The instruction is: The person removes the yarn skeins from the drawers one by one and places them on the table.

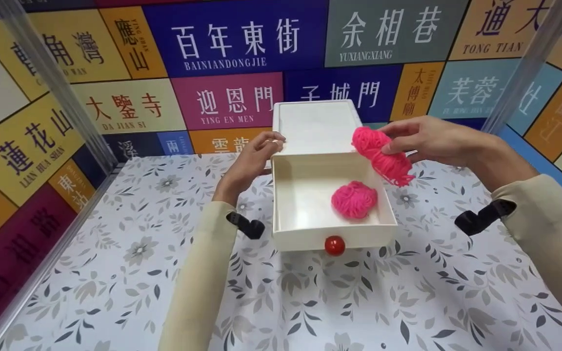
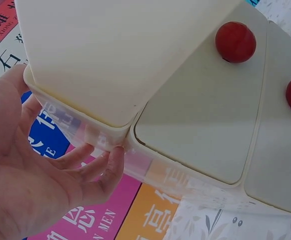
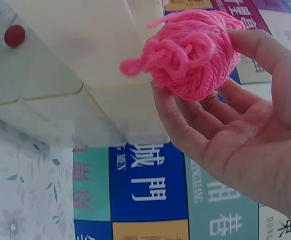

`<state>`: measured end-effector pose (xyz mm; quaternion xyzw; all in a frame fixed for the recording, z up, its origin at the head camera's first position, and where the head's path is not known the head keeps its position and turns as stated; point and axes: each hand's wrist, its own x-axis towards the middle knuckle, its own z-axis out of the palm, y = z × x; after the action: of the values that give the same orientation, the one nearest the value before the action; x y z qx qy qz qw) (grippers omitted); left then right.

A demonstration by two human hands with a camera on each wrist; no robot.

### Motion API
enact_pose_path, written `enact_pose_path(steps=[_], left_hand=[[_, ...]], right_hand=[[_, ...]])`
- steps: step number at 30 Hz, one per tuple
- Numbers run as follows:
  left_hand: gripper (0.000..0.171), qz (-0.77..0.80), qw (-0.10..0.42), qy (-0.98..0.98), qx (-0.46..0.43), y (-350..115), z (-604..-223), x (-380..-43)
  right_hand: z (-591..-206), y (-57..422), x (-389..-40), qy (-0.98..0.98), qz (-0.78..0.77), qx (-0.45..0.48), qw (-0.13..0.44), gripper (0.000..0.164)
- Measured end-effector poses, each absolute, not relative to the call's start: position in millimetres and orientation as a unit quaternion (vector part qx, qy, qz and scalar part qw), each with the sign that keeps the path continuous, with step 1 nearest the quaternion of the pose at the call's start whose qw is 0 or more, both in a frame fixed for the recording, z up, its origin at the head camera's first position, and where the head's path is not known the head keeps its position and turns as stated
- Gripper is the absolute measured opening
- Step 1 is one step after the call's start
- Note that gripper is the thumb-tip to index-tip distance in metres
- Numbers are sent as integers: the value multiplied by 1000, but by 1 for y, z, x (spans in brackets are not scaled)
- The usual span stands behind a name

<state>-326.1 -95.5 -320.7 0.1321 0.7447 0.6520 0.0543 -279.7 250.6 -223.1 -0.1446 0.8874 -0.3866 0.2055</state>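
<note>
A white drawer cabinet (image 1: 316,126) stands at the back of the table, its top drawer (image 1: 300,207) pulled out by a red round knob (image 1: 334,245). A ball of deep pink yarn (image 1: 354,200) lies in the drawer's right half. My right hand (image 1: 439,141) pinches a brighter pink skein of yarn (image 1: 383,156) over the drawer's right wall; loose strands show in the right wrist view. At the cabinet's left side, my left hand (image 1: 252,163) holds its edge with bent fingers. Two lower drawer fronts (image 2: 200,110) with red knobs show in the left wrist view.
A floral white cloth (image 1: 139,253) covers the table. Behind it rises a wall of coloured street-name panels (image 1: 234,39). Clear upright posts (image 1: 61,92) stand at the table's left and right back corners. Black straps with small devices (image 1: 481,218) sit on both wrists.
</note>
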Motion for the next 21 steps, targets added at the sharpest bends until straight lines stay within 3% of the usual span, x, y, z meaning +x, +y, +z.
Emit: enact_pose_path(steps=[13,21], left_hand=[[20,650,61,747,126,-95,-321,-326],[22,645,55,751,129,-97,-320,-326]], right_hand=[[-246,286,-303,881,-424,-88,193,68],[-273,299,-314,867,-466,-56,168,64]])
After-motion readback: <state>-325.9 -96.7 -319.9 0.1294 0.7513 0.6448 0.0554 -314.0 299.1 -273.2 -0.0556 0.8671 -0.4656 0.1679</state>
